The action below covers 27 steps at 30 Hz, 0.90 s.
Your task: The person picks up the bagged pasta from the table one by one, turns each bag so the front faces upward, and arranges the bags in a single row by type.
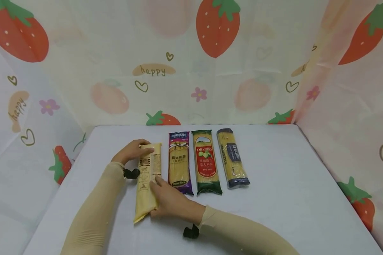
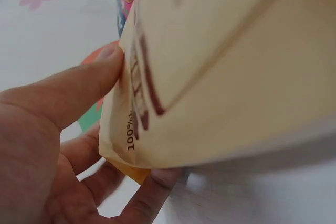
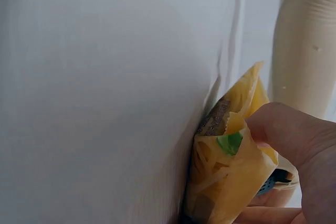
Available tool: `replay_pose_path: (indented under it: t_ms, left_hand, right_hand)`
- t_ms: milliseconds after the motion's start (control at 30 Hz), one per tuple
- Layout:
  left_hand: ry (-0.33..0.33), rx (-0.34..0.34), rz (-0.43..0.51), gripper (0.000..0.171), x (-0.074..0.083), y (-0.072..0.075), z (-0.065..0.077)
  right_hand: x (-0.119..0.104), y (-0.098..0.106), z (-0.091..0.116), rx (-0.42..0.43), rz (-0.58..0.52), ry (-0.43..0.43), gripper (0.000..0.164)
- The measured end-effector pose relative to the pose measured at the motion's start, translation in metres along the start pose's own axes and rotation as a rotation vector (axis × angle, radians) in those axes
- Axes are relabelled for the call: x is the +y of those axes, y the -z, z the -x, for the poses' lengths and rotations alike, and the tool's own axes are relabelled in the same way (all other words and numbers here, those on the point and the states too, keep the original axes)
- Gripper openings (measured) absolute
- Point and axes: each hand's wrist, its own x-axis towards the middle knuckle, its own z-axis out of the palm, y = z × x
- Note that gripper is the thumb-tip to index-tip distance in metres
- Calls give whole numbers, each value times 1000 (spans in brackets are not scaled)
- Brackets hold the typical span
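Both hands hold a long pale yellow pasta packet (image 1: 145,200) at the left of the table. My left hand (image 1: 129,151) grips its far end, thumb across the printed face; in the left wrist view the left thumb lies on one side of the packet (image 2: 226,87) and the fingers come round below its end. Lower down, my right hand (image 1: 175,202) grips the packet's right edge. From the right wrist, the right thumb presses the yellow wrapper (image 3: 226,182), which lies close along the white cloth, and the other fingers are partly hidden behind it.
To the right lie three more spaghetti packets in a row: a purple one (image 1: 179,163), a green and red one (image 1: 206,161) and a dark blue-ended one (image 1: 232,159). White cloth covers the table (image 1: 284,205). Strawberry-print curtains (image 1: 185,42) stand behind and at both sides.
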Motion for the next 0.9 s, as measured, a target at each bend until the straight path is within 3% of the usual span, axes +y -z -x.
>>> replay_pose_path:
  t_ms: [133,367,900]
  left_hand:
    - [26,-13,26,56,-3,1,3]
    - [3,-19,67,54,-4,6,6]
    - [-4,-5,151,65,30,14,6]
  right_hand:
    - [0,-1,3,-9,-50,7,102]
    - [-5,12,14,-1,-171,-8,99]
    - [18,44,46,87,-387,23,91]
